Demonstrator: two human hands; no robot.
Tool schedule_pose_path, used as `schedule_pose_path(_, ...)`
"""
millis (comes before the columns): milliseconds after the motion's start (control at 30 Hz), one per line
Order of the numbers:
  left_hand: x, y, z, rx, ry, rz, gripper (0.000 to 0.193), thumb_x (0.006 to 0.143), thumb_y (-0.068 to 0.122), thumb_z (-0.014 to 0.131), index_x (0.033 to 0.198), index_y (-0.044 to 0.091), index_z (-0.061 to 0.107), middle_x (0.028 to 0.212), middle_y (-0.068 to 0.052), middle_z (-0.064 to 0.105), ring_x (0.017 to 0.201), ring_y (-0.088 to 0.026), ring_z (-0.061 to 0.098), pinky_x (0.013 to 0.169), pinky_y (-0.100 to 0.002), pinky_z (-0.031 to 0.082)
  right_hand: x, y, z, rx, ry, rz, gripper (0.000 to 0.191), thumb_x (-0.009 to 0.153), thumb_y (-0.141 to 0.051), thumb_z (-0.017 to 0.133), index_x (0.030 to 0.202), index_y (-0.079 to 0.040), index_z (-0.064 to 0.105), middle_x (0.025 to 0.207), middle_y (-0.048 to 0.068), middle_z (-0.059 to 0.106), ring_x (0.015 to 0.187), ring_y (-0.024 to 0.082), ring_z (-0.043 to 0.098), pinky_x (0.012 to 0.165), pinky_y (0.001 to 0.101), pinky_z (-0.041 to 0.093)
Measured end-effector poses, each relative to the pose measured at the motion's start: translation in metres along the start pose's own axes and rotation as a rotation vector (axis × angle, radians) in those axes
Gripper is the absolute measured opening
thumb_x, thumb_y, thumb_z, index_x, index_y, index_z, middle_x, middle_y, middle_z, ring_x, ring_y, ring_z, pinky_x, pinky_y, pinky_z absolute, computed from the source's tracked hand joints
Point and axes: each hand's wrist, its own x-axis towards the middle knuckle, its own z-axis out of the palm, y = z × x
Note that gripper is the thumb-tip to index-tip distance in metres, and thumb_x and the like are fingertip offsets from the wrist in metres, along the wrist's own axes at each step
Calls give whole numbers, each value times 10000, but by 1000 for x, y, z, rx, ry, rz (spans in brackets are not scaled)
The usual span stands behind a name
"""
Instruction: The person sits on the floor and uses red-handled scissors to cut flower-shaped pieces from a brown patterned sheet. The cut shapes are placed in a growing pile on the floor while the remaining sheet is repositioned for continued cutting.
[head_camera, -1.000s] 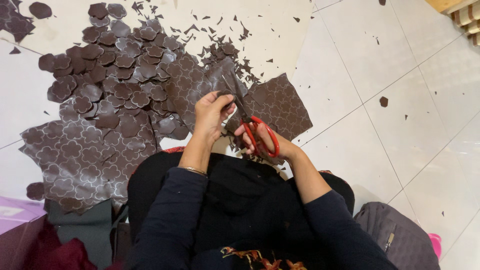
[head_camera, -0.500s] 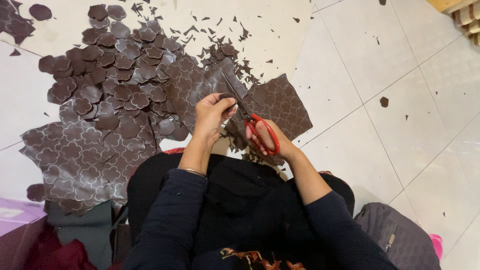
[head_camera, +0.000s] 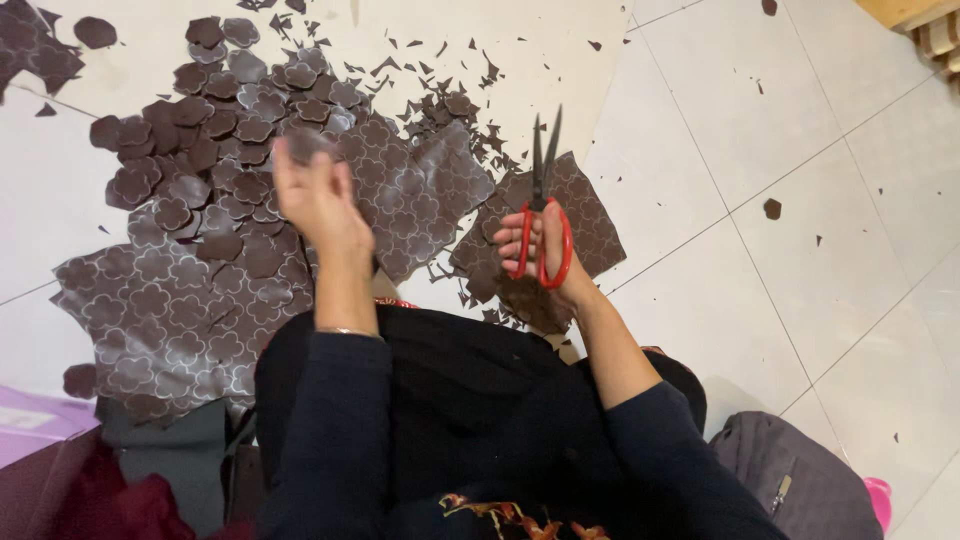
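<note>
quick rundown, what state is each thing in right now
scissors: blades nearly shut, pointing away, off the sheets
right hand: gripping the red handles
left hand: raised, a blurred cut piece at the fingers
patterned sheet: flat on floor, uncut
cut shapes: piled loose
scraps: scattered

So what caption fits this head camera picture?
Right hand grips red-handled scissors; left hand lifts a cut brown flower piece.

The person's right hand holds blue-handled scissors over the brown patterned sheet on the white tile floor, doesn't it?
Not quite: the scissors have red handles, not blue, as the head view shows. The right hand does hold them over the brown patterned sheet on the white tile floor.
</note>
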Motion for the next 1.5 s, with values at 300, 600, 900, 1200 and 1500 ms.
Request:
schedule_pose_path(300, -43, -24, 7, 863, 294, -328, 1064, 770, 162, 835, 1597, 152, 164, 1670, -143, 136, 1510, -373, 217, 1222, -481, 244, 0, -8, 1, 83, 54, 1, 969, 867, -845, 273, 1275, -24, 588, 1127, 120, 683, 970, 173, 662, 858, 370, 595)
schedule_pose_path(600, -52, -40, -8, 765, 73, -327, 601, 733, 79, 869, 1252, 1, 575, 1170, -174, 636, 988, -304, 638, 795, -450, 520, 13, -15, 1, 131, 47, 57, 905, 832, -786, 492, 1246, 17, 547, 1154, 190, 712, 1027, 246, 722, 844, 331, 607)
schedule_pose_path(900, -82, -12, 12, 115, -418, -718, 104, 725, -15, 621, 784, 56, 574, 766, -48, 591, 666, -205, 592, 611, -374, 548, 16, -4, 5, -57, 165, 118, 753, 857, -712, 641, 1145, -18, 591, 938, 125, 608, 775, 198, 628, 616, 326, 547)
schedule_pose_path(1200, -68, 24, 0, 626, -872, -479, 506, 656, -67, 597, 1151, 12, 658, 901, -43, 616, 792, -178, 567, 671, -307, 475, 30, -10, 4, 403, 195, -169, 380, 769, -252, 833, 972, -94, 554, 770, 51, 579, 592, 183, 598, 489, 341, 533)
schedule_pose_path(1500, -58, -17, -7, 829, -858, -61, 425, 1008, 225, 576, 1377, 15, 550, 1203, -80, 684, 1106, -182, 618, 969, -325, 469, 33, 3, 1, -137, 731, -604, 357, 840, -139, 843, 994, -81, 526, 797, -13, 528, 697, 99, 512, 606, 270, 448)
